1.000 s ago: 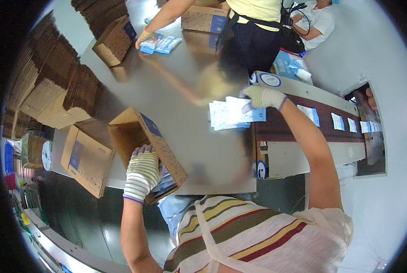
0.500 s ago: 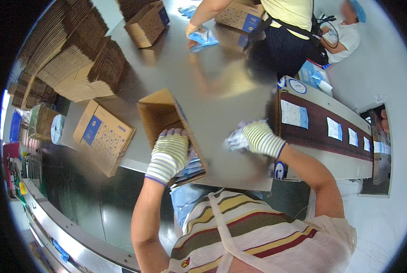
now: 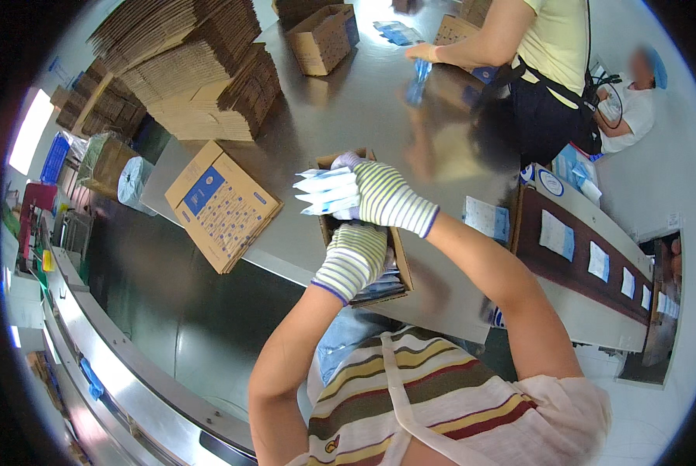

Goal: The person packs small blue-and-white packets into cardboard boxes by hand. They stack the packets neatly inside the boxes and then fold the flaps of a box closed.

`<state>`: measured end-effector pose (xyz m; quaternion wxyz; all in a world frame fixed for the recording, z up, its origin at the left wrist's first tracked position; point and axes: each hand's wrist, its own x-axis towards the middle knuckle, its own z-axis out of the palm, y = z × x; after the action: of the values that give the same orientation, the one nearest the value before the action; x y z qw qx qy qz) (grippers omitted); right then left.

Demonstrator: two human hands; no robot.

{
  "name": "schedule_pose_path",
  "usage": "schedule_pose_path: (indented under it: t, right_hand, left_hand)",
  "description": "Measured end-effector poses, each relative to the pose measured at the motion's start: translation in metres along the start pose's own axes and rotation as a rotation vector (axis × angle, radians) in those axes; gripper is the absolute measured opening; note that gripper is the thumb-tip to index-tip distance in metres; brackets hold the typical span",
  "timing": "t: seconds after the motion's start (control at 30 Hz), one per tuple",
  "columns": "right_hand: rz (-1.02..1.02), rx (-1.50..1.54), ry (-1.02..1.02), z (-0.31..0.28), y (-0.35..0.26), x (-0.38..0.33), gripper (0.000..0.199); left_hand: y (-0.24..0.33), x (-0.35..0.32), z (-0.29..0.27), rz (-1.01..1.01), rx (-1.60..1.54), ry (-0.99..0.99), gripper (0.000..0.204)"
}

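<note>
An open cardboard box [image 3: 404, 268] stands near the table's front edge, with a row of flat blue-and-white packets [image 3: 384, 287] at its near end. My left hand [image 3: 353, 260], in a striped glove, reaches down into the box beside those packets. Its fingers are largely hidden by the box and the other hand. Above the box's far end, my right hand [image 3: 390, 196], gloved likewise, is closed on a small stack of blue-and-white packets [image 3: 328, 190]. The stack sticks out leftward past the box's rim.
Flattened cartons [image 3: 222, 206] lie left of the box, below a tall carton stack [image 3: 208, 85]. A conveyor [image 3: 581, 252] carries spaced packets on the right; one packet [image 3: 486, 219] lies at its end. Across the metal table [image 3: 309, 124] a co-worker [image 3: 554, 46] handles packets near another open box [image 3: 324, 43].
My right hand has moved left from the table by the conveyor to above the box, bringing the packets. The view has shifted. A new packet shows at the conveyor's end.
</note>
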<state>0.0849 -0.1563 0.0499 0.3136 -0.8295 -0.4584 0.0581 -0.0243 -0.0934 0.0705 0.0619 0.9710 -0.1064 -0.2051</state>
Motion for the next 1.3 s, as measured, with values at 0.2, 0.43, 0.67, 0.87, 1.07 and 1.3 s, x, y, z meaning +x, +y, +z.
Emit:
schedule_pose_path:
  t: [0.2, 0.43, 0.67, 0.87, 1.07, 1.3]
  right_hand:
    - [0.039, -0.112, 0.043, -0.028, 0.001, -0.016, 0.076]
    - [-0.452, -0.057, -0.017, -0.06, -0.078, -0.104, 0.035]
    - [-0.374, -0.397, 0.035, 0.029, -0.063, -0.106, 0.032]
    - [-0.183, -1.112, 0.383, -0.001, 0.08, 0.108, 0.07]
    - [-0.433, -0.66, -0.035, 0.002, -0.002, 0.078, 0.069]
    - [-0.209, -0.247, -0.411, 0.067, 0.008, -0.067, 0.059]
  left_hand:
    - [-0.002, 0.012, 0.024, 0.052, 0.021, 0.213, 0.044]
    - [-0.011, 0.016, 0.033, 0.068, -0.052, 0.107, 0.044]
    - [-0.019, -0.022, -0.037, 0.182, -0.118, 0.206, 0.024]
    - [-0.062, -0.04, -0.04, 0.138, -0.189, 0.954, 0.032]
    - [-0.186, -0.033, 0.074, -0.441, 0.126, 0.332, 0.072]
    - [-0.202, -0.019, 0.064, -0.59, 0.13, 0.172, 0.079]
